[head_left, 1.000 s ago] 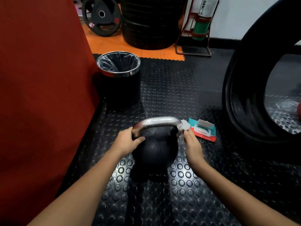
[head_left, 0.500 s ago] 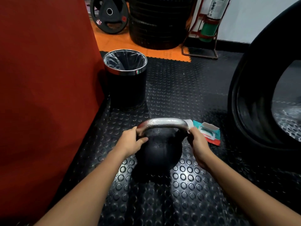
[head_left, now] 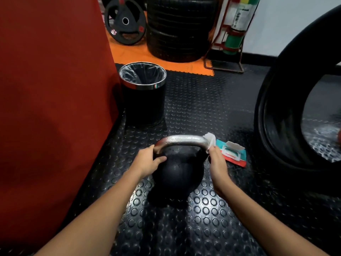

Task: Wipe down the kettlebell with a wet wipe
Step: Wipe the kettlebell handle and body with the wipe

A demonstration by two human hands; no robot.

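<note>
The right hand (head_left: 217, 163) hides the lower end of the wet wipe (head_left: 210, 140) it pinches against the handle's right bend of the kettlebell (head_left: 178, 170), which stands on the floor before the bin (head_left: 143, 93); the left hand (head_left: 147, 161) clenches the handle's left end, and more wipe now shows than half a second earlier.

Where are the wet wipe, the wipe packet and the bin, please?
wet wipe (head_left: 211, 140), head view, bunched top edge.
wipe packet (head_left: 232, 152), head view, white flip lid.
bin (head_left: 145, 106), head view, black side wall.
</note>
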